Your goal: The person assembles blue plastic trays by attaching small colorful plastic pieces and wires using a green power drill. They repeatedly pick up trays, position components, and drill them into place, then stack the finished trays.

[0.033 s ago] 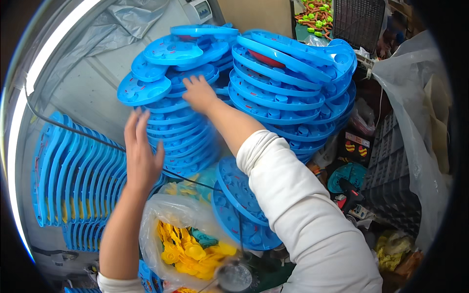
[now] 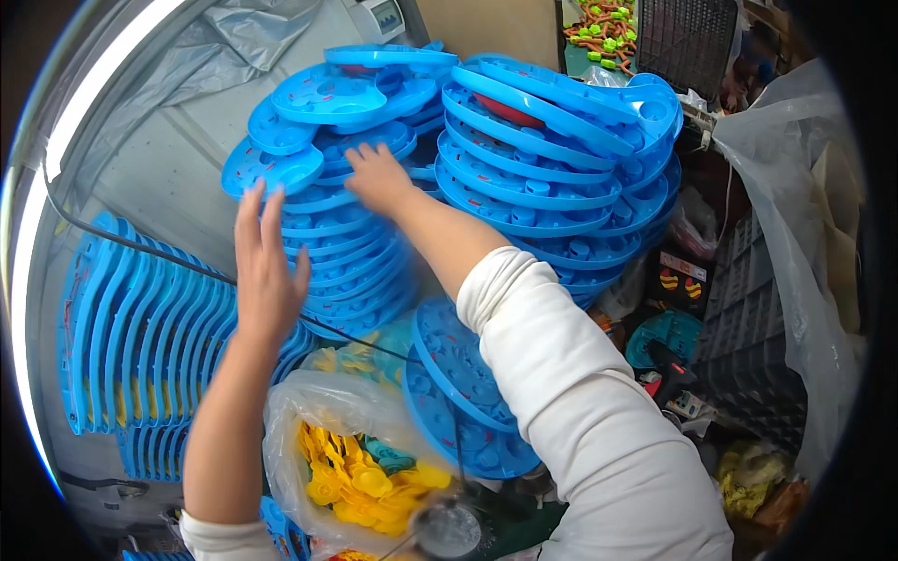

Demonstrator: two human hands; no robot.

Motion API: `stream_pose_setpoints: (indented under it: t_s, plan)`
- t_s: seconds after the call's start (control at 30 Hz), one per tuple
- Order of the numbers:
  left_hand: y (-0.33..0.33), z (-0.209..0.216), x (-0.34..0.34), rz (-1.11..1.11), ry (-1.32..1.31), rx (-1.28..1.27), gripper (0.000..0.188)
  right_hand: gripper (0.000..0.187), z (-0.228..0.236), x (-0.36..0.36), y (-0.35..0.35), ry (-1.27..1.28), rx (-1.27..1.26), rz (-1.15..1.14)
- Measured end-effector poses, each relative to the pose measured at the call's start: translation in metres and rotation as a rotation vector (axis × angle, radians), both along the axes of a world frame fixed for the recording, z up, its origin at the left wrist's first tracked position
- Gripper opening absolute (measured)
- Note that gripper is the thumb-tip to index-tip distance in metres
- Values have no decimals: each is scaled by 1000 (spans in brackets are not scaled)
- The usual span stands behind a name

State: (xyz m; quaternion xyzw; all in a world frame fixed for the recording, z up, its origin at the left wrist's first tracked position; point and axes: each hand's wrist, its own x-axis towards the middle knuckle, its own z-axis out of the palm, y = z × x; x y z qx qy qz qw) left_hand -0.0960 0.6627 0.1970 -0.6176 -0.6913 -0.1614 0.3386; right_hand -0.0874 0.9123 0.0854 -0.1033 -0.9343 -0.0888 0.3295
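Shallow round-lobed blue plastic trays with small cups and red marks are piled in a tall stack (image 2: 351, 248) before me. My right hand (image 2: 381, 179) reaches over its upper right side, fingers spread over a tray; whether they touch it I cannot tell. My left hand (image 2: 267, 280) is raised at the stack's left side, fingers up and apart, holding nothing. Its fingertips overlap the rim of a left-hand tray (image 2: 271, 170) in view; contact is unclear. Several trays lie loosely overlapped on top, one of them (image 2: 327, 93) near the far side.
A second tray stack (image 2: 533, 192) stands at the right. Nested blue trays (image 2: 150, 327) stand on edge at the left. A clear bag (image 2: 290, 421) of yellow pieces sits in front, beside two leaning trays (image 2: 458, 374). A thin black cable crosses the middle. Black crates (image 2: 753, 337) stand right.
My left hand has moved slightly up and to the left. My right hand has stayed nearly in place over the stack.
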Motion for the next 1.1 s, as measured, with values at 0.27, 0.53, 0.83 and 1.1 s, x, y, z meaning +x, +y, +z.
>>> stream_pose_setpoints:
  t_s: [0.27, 0.53, 0.83, 1.1]
  plan:
    - [49, 23, -67, 382, 112, -371, 86, 2, 7, 55, -41, 323, 78, 316]
    - [-51, 15, 133, -28, 268, -370, 39, 25, -8, 241, -144, 126, -306, 303]
    - [-99, -31, 239, -489, 131, -553, 27, 43, -37, 399, -176, 240, -394, 394]
    - [-57, -95, 266, -361, 58, -535, 20, 101, -73, 445, -125, 662, -297, -332]
